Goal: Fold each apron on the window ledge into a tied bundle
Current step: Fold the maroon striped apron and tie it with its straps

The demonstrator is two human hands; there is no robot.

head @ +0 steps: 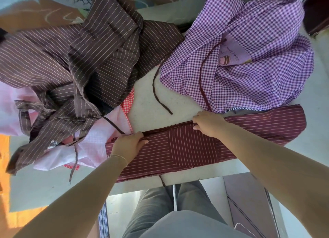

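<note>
A maroon striped apron (187,148) lies folded into a long band along the near edge of the pale window ledge (147,97). My left hand (129,145) grips the band's far edge near its left end, thumb on top. My right hand (208,124) pinches the same far edge further right. A brown striped apron (85,59) is heaped at the left. A purple checked apron (249,63) is bunched at the back right. A pink apron with red checked trim (99,138) lies under the brown one.
Dark ties trail over the ledge: one (158,97) in the middle, another (73,166) hanging at the left. A short tie (162,181) dangles off the ledge's near edge. My legs in grey trousers (169,211) stand below the ledge.
</note>
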